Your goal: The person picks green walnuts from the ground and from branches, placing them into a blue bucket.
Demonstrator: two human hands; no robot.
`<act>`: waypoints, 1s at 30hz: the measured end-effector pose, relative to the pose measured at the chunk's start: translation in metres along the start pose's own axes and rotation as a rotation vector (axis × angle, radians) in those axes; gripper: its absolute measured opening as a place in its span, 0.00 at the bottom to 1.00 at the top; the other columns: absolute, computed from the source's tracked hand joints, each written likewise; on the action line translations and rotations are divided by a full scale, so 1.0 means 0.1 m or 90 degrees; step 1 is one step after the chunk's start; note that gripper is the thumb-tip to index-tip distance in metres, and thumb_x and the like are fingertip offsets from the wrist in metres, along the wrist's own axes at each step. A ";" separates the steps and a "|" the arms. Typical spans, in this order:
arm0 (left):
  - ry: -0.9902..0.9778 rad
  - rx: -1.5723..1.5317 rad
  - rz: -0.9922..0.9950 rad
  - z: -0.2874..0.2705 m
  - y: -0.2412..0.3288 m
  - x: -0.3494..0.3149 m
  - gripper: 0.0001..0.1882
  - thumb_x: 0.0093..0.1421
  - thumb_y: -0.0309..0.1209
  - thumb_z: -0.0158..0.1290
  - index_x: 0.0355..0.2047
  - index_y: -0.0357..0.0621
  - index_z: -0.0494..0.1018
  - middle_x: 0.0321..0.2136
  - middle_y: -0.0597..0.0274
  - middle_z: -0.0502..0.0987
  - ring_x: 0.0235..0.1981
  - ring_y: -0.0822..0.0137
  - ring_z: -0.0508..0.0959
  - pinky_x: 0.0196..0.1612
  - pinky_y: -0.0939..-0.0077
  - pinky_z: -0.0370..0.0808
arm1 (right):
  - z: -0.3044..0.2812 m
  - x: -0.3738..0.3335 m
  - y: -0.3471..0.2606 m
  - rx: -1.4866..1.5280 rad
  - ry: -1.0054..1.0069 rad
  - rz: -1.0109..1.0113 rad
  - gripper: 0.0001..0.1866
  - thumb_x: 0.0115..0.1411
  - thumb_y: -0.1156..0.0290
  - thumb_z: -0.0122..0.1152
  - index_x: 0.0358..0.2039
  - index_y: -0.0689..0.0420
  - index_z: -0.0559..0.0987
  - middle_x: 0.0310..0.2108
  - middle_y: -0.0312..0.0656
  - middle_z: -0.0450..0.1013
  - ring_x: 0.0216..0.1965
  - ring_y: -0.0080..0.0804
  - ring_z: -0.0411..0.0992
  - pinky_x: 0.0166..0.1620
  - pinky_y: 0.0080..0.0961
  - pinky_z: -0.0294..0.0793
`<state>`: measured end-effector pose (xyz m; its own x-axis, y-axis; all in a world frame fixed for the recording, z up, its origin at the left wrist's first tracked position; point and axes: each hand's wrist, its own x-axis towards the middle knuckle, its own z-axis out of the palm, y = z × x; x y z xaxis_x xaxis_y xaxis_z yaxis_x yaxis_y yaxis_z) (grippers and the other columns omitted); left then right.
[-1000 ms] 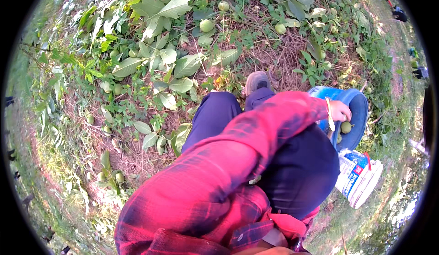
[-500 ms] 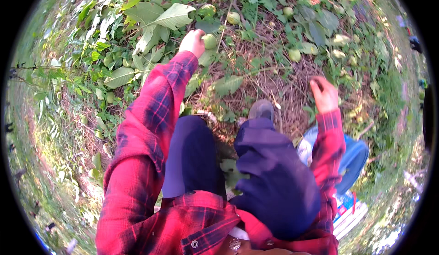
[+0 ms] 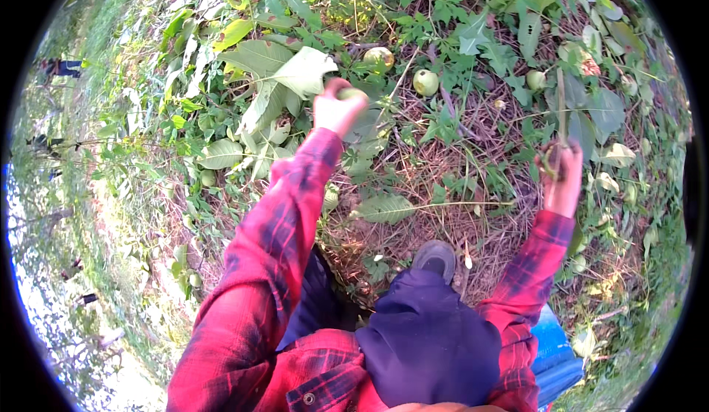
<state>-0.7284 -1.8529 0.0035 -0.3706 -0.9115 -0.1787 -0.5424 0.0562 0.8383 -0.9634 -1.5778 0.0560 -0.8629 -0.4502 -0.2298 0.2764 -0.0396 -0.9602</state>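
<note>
My left hand [image 3: 338, 111] is reached out at the upper middle, beside a broad pale leaf [image 3: 306, 72]. Its fingers are closed around a green round fruit [image 3: 352, 94], partly hidden by the hand and blurred. At the right, my right hand [image 3: 564, 179] has its fingers curled in. A long pale stalk [image 3: 561, 105] rises from them, and a dark brownish-green patch at the fingers is too blurred to name. Just beyond my left hand lie a blotched green fruit [image 3: 379, 59] and a spotted green fruit [image 3: 425, 82].
Leafy plants and dry straw cover the ground. Another green fruit [image 3: 536, 80] lies at the upper right. My shoe [image 3: 434, 258] stands below a large fallen leaf [image 3: 384, 209]. A blue container [image 3: 554, 356] is beside my right forearm. A distant person [image 3: 63, 68] is at far left.
The view has shifted. My left hand has closed around the green fruit it was beside. My right hand has reached farther forward and now has a stalk at its fingers.
</note>
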 end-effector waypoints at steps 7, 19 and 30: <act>-0.191 0.075 0.052 -0.20 0.73 0.55 0.15 0.43 0.36 0.50 0.29 0.39 0.68 0.20 0.59 0.71 0.21 0.69 0.72 0.25 0.78 0.69 | 1.43 0.61 0.08 -0.353 -0.417 -0.021 0.12 0.48 0.66 0.48 0.33 0.55 0.71 0.25 0.38 0.70 0.26 0.27 0.68 0.28 0.21 0.66; -0.196 0.801 0.244 0.65 0.40 0.90 0.23 0.40 0.28 0.46 0.41 0.44 0.62 0.31 0.48 0.67 0.32 0.58 0.72 0.29 0.71 0.70 | 1.91 0.67 0.85 -0.912 -0.341 -0.255 0.18 0.41 0.64 0.54 0.37 0.48 0.71 0.34 0.38 0.69 0.33 0.37 0.69 0.34 0.31 0.68; -0.209 0.290 0.471 -0.06 0.46 0.33 0.39 0.35 0.38 0.59 0.49 0.50 0.54 0.40 0.52 0.63 0.41 0.59 0.66 0.45 0.71 0.62 | 0.34 -0.66 -0.17 0.471 -0.243 0.271 0.33 0.49 0.42 0.34 0.48 0.55 0.58 0.44 0.48 0.61 0.13 0.26 0.55 0.13 0.20 0.53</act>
<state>-0.7609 -1.8824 0.0394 -0.8978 -0.4221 0.1254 -0.3004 0.7954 0.5264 -0.8968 -1.5783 0.0925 -0.4665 -0.8143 -0.3454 0.8494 -0.3036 -0.4316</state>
